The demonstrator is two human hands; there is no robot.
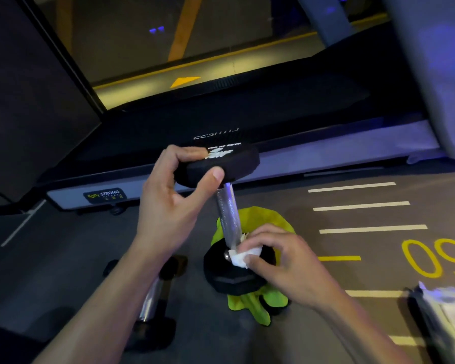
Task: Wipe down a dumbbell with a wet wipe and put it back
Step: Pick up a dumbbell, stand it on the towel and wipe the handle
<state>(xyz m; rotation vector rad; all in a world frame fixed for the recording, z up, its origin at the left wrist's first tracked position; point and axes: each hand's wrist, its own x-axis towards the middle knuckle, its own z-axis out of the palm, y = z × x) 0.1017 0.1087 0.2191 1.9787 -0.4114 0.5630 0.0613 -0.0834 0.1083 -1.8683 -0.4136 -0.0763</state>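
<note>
The dumbbell [227, 214] stands upright on a green cloth [250, 303] on the floor. The left hand [168, 203] grips its top head, while the right hand [281, 261] presses a white wet wipe [239, 258] against the bar's base. A second dumbbell [153, 300] lies just left.

My view is dim overall, with warm yellow light falling on the floor beyond the treadmill [247, 122] and a blue-violet glow tinting the upper right. The dumbbell [227, 214] handle catches bright glare. The wide lens bends straight lines toward the edges, and the second dumbbell [150, 303] at lower left sits in shadow, soft and smeared
</note>
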